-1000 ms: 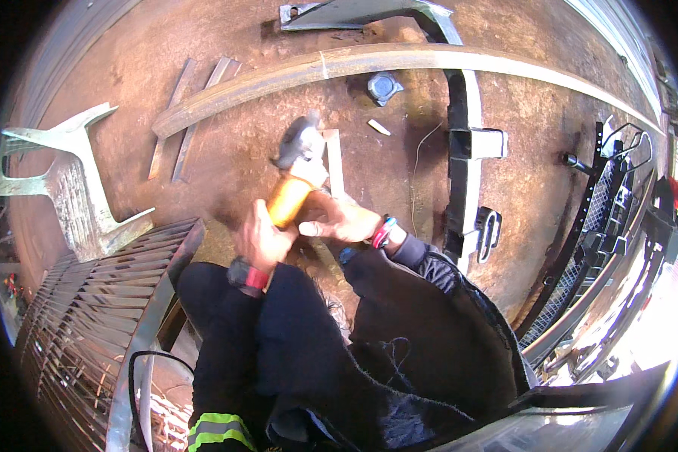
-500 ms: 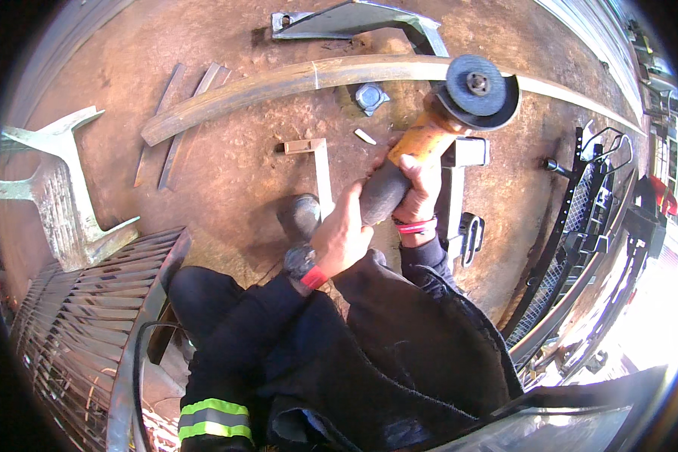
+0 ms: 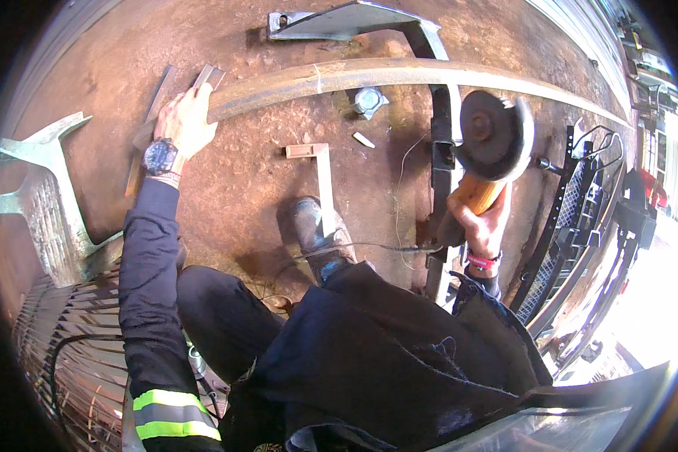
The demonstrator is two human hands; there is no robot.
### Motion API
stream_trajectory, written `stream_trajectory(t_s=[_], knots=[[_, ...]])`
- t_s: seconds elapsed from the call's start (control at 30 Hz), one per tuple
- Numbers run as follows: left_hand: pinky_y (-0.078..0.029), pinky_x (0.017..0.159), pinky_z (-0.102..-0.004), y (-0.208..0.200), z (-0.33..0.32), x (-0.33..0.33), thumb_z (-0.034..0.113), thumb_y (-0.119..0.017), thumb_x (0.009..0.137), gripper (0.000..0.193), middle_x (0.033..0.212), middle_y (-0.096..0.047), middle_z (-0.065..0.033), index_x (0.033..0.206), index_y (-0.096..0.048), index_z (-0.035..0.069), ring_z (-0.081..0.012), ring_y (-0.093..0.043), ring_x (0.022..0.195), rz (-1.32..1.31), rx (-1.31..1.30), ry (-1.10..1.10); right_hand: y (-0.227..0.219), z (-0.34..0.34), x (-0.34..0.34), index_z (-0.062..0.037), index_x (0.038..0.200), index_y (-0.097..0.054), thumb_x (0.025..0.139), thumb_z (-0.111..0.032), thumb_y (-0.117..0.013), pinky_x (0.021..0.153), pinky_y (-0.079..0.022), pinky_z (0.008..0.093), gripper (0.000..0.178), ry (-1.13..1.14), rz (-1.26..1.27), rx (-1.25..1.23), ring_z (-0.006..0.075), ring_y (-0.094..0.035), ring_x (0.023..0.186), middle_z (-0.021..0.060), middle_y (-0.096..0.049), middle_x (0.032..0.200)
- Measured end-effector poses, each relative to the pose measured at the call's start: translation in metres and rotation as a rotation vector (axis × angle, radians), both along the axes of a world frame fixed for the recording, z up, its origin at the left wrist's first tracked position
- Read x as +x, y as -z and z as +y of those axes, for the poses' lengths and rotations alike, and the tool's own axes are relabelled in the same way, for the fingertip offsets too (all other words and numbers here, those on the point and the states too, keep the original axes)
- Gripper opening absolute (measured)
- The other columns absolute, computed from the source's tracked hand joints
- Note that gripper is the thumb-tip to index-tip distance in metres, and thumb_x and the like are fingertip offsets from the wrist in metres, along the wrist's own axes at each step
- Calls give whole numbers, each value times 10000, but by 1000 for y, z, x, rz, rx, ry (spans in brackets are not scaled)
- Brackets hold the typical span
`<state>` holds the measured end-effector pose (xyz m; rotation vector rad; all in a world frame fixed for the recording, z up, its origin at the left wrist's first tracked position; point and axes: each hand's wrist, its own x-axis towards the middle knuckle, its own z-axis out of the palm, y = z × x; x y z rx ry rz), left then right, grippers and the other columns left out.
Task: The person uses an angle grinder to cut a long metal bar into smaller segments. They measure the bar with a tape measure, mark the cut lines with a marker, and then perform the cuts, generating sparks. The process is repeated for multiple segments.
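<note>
My right hand is closed round the yellow body of an angle grinder, held up off the ground on the right. Its dark disc and guard point up and away from me; the disc looks slightly blurred. Its cord runs left from the rear of the handle across my boot. My left hand, with a watch on the wrist, grips the left end of a long rusty steel bar. A light mark crosses the bar near its middle. The undersides of the left fingers are hidden.
A try square lies by my boot. Beyond it are a white chalk-like piece and a grey-blue metal piece. A steel frame passes under the bar. A slatted grate, a pale beam offcut and black metal racks flank me.
My left hand has let go of the grinder and moved left onto the bar's end. My right hand has carried the grinder right and nearer to me, turning its disc.
</note>
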<state>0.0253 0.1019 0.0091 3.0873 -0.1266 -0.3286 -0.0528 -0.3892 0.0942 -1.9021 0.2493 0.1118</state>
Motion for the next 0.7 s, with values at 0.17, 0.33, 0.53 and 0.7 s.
stream_trajectory(t_s=[0.17,0.33,0.53,0.7], knots=[[-535,887,-463,-7,-30,-33,184,-809,760,607,1129,-649,-209,1274,-508,67,-390,-637,1063,262,-69,-6,16,15,-31,-36,1401,-421,685,-40,-784,879,-521,355,803,-49,113,-61,206,-609,991,90,-613,1130],[-536,900,-446,23,-50,-89,182,-825,735,694,1214,-604,-146,1347,-507,101,-344,-624,1078,-71,-83,114,47,13,-60,59,1500,-308,633,-184,-812,968,-498,404,1032,-100,246,-348,307,-609,1112,218,-586,1240],[-582,798,-454,18,-50,-80,186,-826,748,620,1157,-616,-146,1265,-498,87,-346,-671,994,-25,-40,141,38,54,-67,42,1436,-337,656,-164,-820,921,-527,409,940,-191,213,-407,307,-652,1031,235,-632,1150],[-575,821,-472,1,-50,-66,158,-794,772,583,1104,-653,-187,1267,-505,49,-378,-682,993,124,-69,149,49,64,-75,43,1420,-355,660,-166,-823,911,-530,398,916,-186,235,-336,286,-658,1008,230,-638,1122]])
